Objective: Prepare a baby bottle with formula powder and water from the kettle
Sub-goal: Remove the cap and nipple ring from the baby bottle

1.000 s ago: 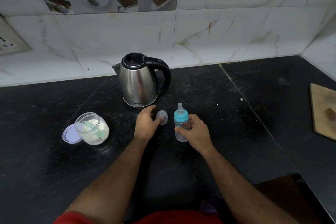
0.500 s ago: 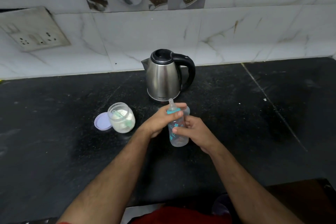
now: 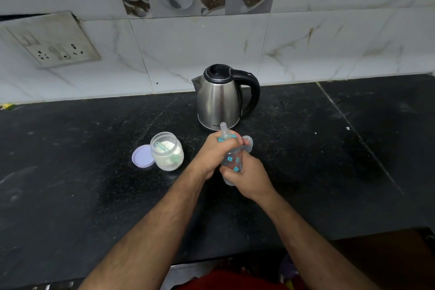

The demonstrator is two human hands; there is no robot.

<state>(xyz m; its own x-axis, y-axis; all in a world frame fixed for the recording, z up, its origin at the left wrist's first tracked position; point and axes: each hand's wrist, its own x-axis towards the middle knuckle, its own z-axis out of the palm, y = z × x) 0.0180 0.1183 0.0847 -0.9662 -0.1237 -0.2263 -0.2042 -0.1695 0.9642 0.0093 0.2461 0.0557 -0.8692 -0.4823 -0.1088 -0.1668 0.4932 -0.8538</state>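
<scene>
A clear baby bottle (image 3: 233,162) with teal flower prints is held over the black counter (image 3: 94,183). My right hand (image 3: 249,176) grips its lower body. My left hand (image 3: 216,153) wraps around its teal collar, and the nipple (image 3: 224,130) sticks up above the fingers. The clear bottle cap (image 3: 248,146) stands on the counter just behind the bottle. A steel kettle (image 3: 221,99) with a black handle stands behind the hands. An open jar of white formula powder (image 3: 167,153) with a scoop inside sits to the left.
The jar's lilac lid (image 3: 142,156) lies flat beside the jar. A wall socket plate (image 3: 54,42) is on the tiled wall at the left. The counter's front edge runs near my body, with a brown surface (image 3: 388,254) at the lower right.
My left hand left the clear cap on the counter and closed around the bottle's teal collar. The bottle was lifted and tilted slightly. The camera view shifted left.
</scene>
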